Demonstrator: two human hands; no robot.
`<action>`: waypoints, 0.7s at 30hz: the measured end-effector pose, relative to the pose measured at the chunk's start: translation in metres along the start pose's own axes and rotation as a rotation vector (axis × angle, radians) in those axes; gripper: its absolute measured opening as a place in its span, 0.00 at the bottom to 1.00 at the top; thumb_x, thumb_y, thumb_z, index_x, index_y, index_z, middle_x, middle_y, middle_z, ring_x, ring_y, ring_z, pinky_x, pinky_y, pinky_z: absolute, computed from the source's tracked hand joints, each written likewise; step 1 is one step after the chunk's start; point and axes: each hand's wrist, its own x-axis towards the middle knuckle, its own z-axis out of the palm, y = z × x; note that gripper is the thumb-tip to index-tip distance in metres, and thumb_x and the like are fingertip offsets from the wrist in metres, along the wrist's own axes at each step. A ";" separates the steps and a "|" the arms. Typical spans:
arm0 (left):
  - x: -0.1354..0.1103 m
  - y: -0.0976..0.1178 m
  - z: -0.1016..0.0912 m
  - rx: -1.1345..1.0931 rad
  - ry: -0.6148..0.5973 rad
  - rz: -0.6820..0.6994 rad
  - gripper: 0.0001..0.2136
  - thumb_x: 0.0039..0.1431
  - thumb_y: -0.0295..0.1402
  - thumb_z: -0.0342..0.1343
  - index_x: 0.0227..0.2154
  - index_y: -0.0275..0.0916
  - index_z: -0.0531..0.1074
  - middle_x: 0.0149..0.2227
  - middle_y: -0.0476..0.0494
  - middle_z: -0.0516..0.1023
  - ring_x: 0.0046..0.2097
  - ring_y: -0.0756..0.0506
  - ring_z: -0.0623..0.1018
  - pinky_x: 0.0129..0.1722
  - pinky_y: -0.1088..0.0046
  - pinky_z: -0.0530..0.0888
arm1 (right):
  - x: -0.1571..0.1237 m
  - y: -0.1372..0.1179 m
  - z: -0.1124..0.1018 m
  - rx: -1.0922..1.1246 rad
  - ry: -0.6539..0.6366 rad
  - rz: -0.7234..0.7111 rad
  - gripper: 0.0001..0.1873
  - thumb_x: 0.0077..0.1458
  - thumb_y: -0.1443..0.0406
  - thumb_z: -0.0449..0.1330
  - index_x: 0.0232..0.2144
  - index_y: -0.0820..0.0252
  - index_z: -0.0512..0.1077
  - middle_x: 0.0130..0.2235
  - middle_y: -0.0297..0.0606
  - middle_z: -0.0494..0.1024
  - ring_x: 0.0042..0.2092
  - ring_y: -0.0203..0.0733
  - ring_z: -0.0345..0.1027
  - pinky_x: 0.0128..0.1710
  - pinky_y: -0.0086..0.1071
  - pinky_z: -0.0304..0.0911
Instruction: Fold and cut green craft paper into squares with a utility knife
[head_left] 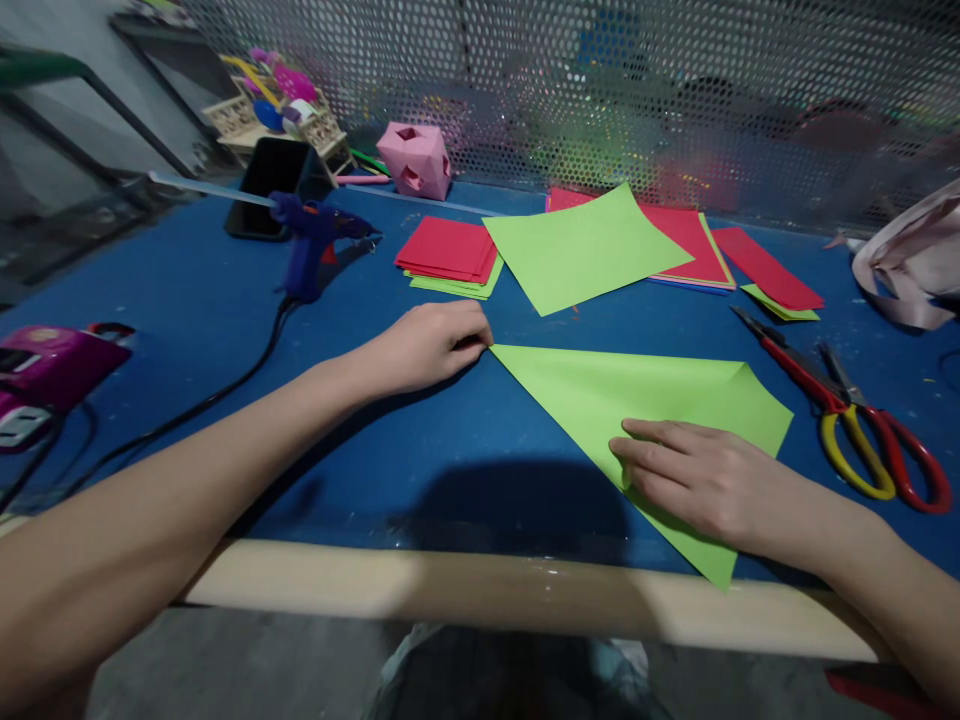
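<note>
A sheet of lime-green paper lies in front of me, folded over on itself at a slant, its lower corner reaching past the table's front edge. My left hand pinches the sheet's pointed left corner between thumb and fingers. Flat on the folded part rests my right hand, fingers stretched out toward the slanting edge. Just beyond the hands lies another green sheet, partly over a stack of red paper. Small red squares with green ones beneath sit left of it.
Two pairs of scissors lie at the right, beside red strips and a pale ribbon. On the left are a blue glue gun with its cord, a phone and a magenta power block. A pink paper polyhedron stands behind.
</note>
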 end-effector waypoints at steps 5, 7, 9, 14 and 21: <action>0.000 0.000 0.000 -0.006 0.004 0.004 0.11 0.61 0.32 0.43 0.32 0.36 0.71 0.35 0.42 0.74 0.38 0.46 0.75 0.38 0.71 0.69 | 0.002 0.001 -0.002 0.037 0.018 -0.002 0.09 0.63 0.75 0.53 0.42 0.68 0.72 0.46 0.46 0.78 0.54 0.49 0.67 0.49 0.42 0.71; 0.000 0.000 0.000 -0.009 0.004 0.006 0.11 0.61 0.32 0.43 0.32 0.36 0.71 0.35 0.42 0.74 0.38 0.45 0.75 0.38 0.71 0.70 | 0.002 0.001 -0.002 0.045 0.007 -0.004 0.09 0.63 0.75 0.53 0.42 0.68 0.72 0.45 0.45 0.78 0.54 0.49 0.67 0.49 0.41 0.71; 0.000 0.000 0.000 -0.006 0.003 0.006 0.11 0.61 0.32 0.43 0.32 0.36 0.71 0.35 0.42 0.74 0.37 0.45 0.75 0.38 0.71 0.69 | 0.002 0.001 -0.003 0.046 -0.003 -0.006 0.09 0.63 0.75 0.53 0.42 0.68 0.72 0.45 0.45 0.78 0.55 0.50 0.66 0.48 0.41 0.71; 0.000 -0.001 0.000 -0.007 0.011 0.013 0.11 0.61 0.32 0.43 0.32 0.37 0.71 0.35 0.43 0.74 0.37 0.46 0.74 0.37 0.71 0.69 | 0.002 0.000 -0.003 0.057 0.000 -0.003 0.09 0.63 0.75 0.53 0.42 0.69 0.72 0.44 0.46 0.78 0.54 0.50 0.66 0.47 0.42 0.71; 0.000 -0.002 0.002 -0.017 0.022 0.019 0.11 0.60 0.32 0.44 0.32 0.36 0.71 0.35 0.43 0.74 0.37 0.46 0.74 0.37 0.71 0.69 | 0.005 -0.003 -0.008 0.103 0.001 0.025 0.11 0.65 0.73 0.50 0.43 0.66 0.72 0.43 0.44 0.78 0.52 0.47 0.68 0.47 0.41 0.70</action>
